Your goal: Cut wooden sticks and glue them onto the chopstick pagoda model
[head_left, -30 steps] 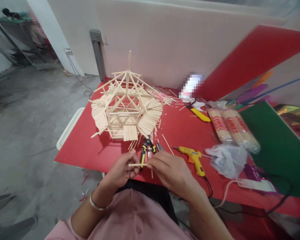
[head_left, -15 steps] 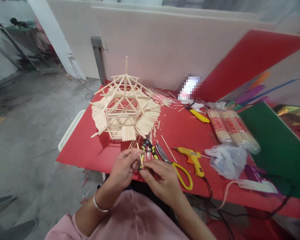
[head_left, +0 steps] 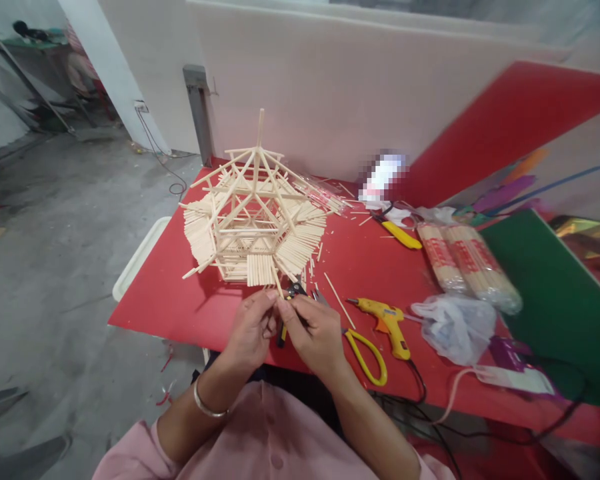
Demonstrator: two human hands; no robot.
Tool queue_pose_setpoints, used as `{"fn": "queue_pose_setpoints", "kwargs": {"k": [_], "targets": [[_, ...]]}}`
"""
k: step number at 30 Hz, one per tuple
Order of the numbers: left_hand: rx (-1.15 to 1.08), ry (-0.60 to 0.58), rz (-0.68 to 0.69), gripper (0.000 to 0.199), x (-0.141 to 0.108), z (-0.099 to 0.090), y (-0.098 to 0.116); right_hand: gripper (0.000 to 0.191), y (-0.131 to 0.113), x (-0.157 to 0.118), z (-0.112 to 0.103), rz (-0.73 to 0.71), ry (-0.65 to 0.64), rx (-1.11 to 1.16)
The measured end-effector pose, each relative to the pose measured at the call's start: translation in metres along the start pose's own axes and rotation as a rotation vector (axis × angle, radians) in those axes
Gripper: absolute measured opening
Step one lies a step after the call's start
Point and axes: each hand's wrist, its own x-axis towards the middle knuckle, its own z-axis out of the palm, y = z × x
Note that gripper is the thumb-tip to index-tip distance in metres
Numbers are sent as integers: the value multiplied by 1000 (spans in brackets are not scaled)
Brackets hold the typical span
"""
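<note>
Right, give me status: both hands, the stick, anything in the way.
Left hand, right hand: both pinching short stick. Stick's far end overlaps stick model in view; contact unclear. Black-and-yellow pliers close by, partly hidden behind hands.

Soft light casts faint shadows on the flat red tabletop (head_left: 173, 300); a glaring white rectangular screen (head_left: 384, 175) looks pixelated; the upper-right corner blurs.

A red table (head_left: 165, 300) held a stick model (head_left: 250, 232) towards its left. To the right lay a loose stick (head_left: 339, 300), yellow-handled scissors (head_left: 382, 369), a yellow glue gun (head_left: 386, 319), a crumpled plastic bag (head_left: 453, 327) and, farther back, wrapped stick packs (head_left: 473, 260).
</note>
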Motion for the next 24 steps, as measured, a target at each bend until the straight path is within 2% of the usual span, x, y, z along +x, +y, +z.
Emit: {"fn": "queue_pose_setpoints", "kwargs": {"k": [9, 24], "targets": [[23, 35, 49, 31, 9, 2, 0, 36, 5, 7, 2, -10, 25, -89], [69, 71, 58, 34, 12, 7, 6, 33, 10, 8, 4, 18, 13, -17]]}}
